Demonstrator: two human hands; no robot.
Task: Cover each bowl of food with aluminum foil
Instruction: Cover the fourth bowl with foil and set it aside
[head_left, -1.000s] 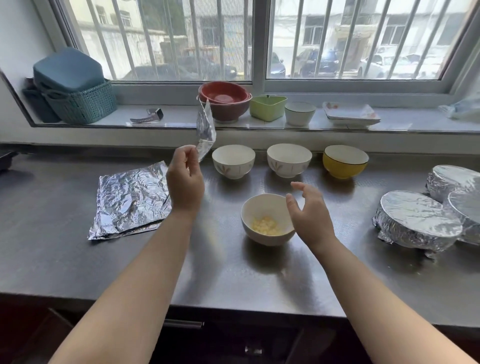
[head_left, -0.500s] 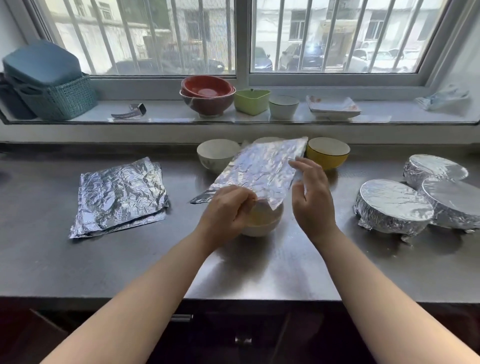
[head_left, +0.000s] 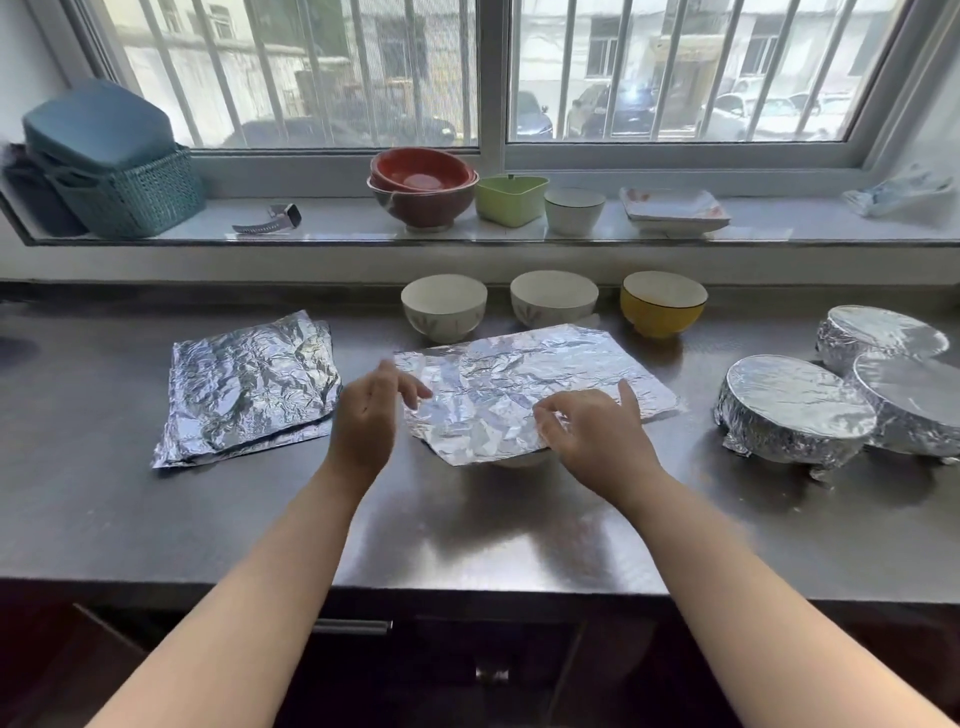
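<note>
On the steel counter (head_left: 467, 530), a foil sheet (head_left: 524, 384) is lying flat over the bowl (head_left: 519, 458) (barely showing). The left hand (head_left: 366, 415) is hovering with relaxed fingers while the right hand (head_left: 597, 431) is pinching the near edge, probably to centre it.

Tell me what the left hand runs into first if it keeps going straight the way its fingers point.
The left hand points forward and right, fingertips already at the near-left edge of the foil sheet lying over the bowl. It would likely meet that foil first, though depth is uncertain.

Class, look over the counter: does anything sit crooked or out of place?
Yes: the foil sheet lies loose and skewed over the bowl, reaching much farther right than left, its edges not yet folded down.
</note>
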